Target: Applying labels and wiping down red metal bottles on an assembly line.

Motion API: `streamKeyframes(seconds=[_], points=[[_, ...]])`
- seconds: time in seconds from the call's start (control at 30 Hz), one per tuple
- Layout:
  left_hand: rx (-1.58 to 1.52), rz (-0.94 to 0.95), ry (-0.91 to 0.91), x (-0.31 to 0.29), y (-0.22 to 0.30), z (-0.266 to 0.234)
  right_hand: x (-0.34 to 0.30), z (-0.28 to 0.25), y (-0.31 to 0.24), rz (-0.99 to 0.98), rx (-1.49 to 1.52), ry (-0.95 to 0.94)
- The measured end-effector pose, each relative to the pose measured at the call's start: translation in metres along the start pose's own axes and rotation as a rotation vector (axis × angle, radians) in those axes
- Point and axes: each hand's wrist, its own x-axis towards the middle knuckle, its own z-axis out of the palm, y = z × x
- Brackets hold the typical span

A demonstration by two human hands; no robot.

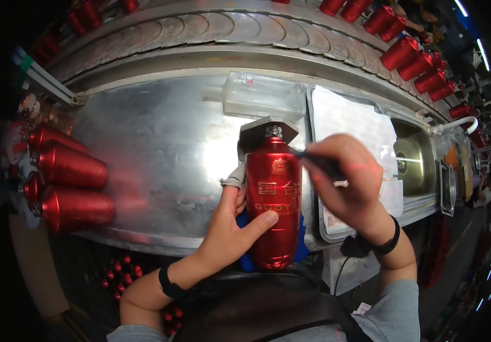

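Bottle (274,242): glossy red, tapered | left grip (231,233): holding | bench (160,137): smooth metal

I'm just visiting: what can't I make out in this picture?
All in the head view:
Dark tool: its exact kind is unclear, blurred and partly covered by the right hand.
Left hand: some fingertips are hidden behind the red bottle.
Blue cloth: mostly hidden beneath that bottle.
White sheets: print too faint and small to read.
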Motion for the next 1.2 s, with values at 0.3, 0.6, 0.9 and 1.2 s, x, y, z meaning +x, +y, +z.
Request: streamKeyframes(seconds=[0.3,0.6,0.9,1.2], points=[[-0.168,-0.078,0.021,0.000,0.010,-0.006,-0.045,-0.005,-0.040,-0.205,0.061,-0.184],[-0.350,-0.154,0.098,-0.002,-0.005,-0.013,-0.034,0.035,-0.070,-0.403,0.080,-0.631],[-0.159,-0.108,0.020,-0.001,0.005,-0.005,-0.053,0.012,-0.046,-0.217,0.062,0.019],[-0.033,-0.117,0.039,0.001,0.005,0.006,-0.090,0.021,-0.024,0.827,0.515,0.240]])
